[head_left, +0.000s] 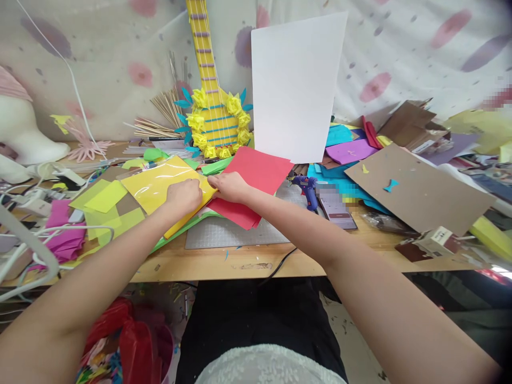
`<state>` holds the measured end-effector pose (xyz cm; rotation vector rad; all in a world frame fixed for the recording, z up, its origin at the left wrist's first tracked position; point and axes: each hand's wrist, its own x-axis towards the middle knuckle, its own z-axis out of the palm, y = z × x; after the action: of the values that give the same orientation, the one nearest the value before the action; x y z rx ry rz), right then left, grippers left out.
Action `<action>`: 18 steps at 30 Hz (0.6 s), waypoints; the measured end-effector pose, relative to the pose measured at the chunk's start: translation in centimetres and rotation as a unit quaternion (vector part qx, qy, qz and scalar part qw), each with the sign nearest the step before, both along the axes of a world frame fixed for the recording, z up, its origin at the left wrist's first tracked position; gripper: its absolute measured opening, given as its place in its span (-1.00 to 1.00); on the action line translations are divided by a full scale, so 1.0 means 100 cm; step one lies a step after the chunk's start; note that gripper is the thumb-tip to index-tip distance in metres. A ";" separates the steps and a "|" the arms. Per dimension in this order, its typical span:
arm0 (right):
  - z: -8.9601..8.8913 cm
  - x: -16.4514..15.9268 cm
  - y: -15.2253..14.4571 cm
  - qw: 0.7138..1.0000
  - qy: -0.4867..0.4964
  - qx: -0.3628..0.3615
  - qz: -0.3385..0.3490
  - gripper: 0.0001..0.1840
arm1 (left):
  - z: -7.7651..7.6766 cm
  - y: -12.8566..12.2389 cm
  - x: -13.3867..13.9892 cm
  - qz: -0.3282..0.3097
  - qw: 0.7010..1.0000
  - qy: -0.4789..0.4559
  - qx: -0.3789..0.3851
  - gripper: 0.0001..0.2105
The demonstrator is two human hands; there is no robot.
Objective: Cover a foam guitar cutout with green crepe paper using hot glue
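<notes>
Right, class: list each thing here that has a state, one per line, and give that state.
Left hand: pressing on yellow sheet.
Right hand: gripping yellow sheet's edge, over red paper.
White sheet: standing upright.
Glue gun: lying flat.
Cardboard: lying flat.

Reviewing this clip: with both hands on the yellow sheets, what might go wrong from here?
1. The left hand and right hand pinch the yellow sheets at one edge; the glossy stack may slide apart.
2. The red paper lies under the right hand and could be dragged or creased.
3. The glue gun sits close beside the right forearm; a sideways move might knock it.
</notes>
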<state>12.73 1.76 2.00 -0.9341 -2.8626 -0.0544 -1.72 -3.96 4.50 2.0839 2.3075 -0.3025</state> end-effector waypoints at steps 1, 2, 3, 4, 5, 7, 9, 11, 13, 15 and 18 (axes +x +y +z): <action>-0.001 -0.001 0.001 1.000 0.001 -0.002 -0.005 -0.67 | -0.001 0.000 0.001 -0.003 1.000 0.001 -0.003 -0.63; -0.002 -0.002 0.003 1.000 0.003 0.002 -0.005 -0.66 | -0.002 -0.001 0.002 -0.005 1.000 -0.001 -0.004 -0.63; -0.003 -0.002 0.003 1.000 0.006 0.008 0.000 -0.65 | -0.004 -0.003 0.003 -0.004 1.000 -0.005 -0.002 -0.62; -0.004 -0.001 0.004 1.000 0.010 0.016 0.006 -0.66 | -0.005 -0.004 0.004 -0.004 1.000 -0.012 0.004 -0.61; -0.006 0.000 0.004 1.000 0.013 0.021 0.013 -0.69 | -0.007 -0.006 0.005 -0.009 1.000 -0.018 0.011 -0.59; -0.008 0.002 0.004 0.999 0.018 0.025 0.024 -0.74 | -0.009 -0.010 0.006 -0.039 0.999 -0.024 0.027 -0.52; -0.010 0.004 0.005 0.999 0.024 0.025 0.033 -0.77 | -0.011 -0.013 0.005 -0.078 0.996 -0.013 0.042 -0.49; -0.010 0.005 0.006 0.998 0.033 0.028 0.041 -0.78 | -0.014 -0.016 0.004 -0.094 0.994 0.004 0.056 -0.52; -0.010 0.006 0.006 0.998 0.037 0.029 0.044 -0.82 | -0.018 -0.019 0.004 -0.084 0.995 0.011 0.056 -0.56; -0.009 0.006 0.006 0.998 0.037 0.022 0.047 -0.84 | -0.022 -0.022 0.006 -0.068 0.997 0.008 0.038 -0.61; -0.008 0.007 0.004 0.997 0.050 0.015 0.059 -0.82 | -0.019 -0.021 0.006 -0.052 0.998 0.009 0.026 -0.68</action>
<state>13.44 2.16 1.17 -0.7396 -2.8089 -0.0389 -1.14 -6.11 2.55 2.2395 2.2444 -0.2681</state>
